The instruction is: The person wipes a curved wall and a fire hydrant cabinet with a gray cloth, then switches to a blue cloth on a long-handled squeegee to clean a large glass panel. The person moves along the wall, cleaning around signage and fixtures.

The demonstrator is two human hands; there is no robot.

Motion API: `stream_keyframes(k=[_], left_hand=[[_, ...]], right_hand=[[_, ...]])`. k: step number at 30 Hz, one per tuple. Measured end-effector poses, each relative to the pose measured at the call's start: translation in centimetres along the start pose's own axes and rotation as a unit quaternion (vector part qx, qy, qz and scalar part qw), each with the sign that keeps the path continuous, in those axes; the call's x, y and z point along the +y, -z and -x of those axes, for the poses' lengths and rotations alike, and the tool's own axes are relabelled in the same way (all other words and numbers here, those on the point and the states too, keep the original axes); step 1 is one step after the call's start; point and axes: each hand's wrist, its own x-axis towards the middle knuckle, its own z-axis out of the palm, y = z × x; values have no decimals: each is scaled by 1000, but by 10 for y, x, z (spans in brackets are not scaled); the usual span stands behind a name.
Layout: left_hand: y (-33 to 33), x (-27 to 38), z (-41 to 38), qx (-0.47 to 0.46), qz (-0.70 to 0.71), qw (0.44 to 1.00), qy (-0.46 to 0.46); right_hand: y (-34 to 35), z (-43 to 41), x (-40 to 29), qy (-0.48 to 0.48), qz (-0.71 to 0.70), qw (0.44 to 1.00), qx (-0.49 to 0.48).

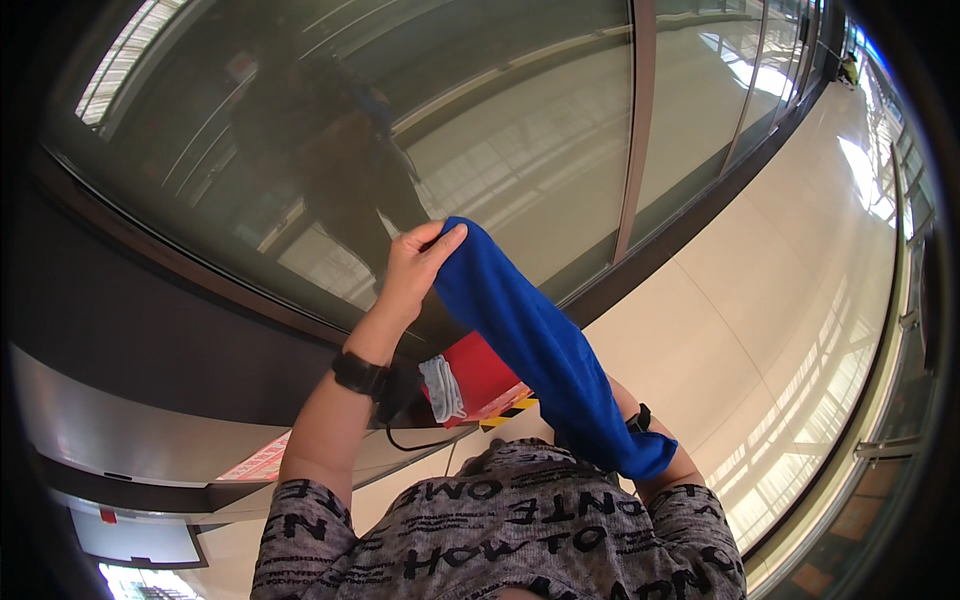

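My left hand (420,262) pinches one corner of a blue cloth (525,322) between thumb and fingers, in front of a large glass pane (517,150). From there the cloth slants down to the right and lies across my right forearm. My right hand is hidden behind the cloth; only the arm and a dark wristband (639,420) show. Below my left hand, a folded pale blue face mask (442,388) lies on a red surface (476,371).
A dark frame (675,251) runs along the foot of the glass, beside a pale tiled floor (720,315). A black cable (412,448) curves near my body by yellow and black striped tape (508,414). A distant person (849,71) is at the upper right.
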Motion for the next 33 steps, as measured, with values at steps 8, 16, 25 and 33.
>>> stream_keyframes(k=[8,16,25,33], left_hand=[[-2,-15,-17,6,-249,965,-83],[-14,21,45,-171,-110,979,22],[-6,16,111,-181,-179,967,-23],[12,-8,110,-17,-230,965,-125]], right_hand=[[-2,2,8,26,30,999,-7],[15,-23,68,95,171,975,108],[30,-26,113,76,210,952,211],[31,-31,98,-53,119,966,224]])
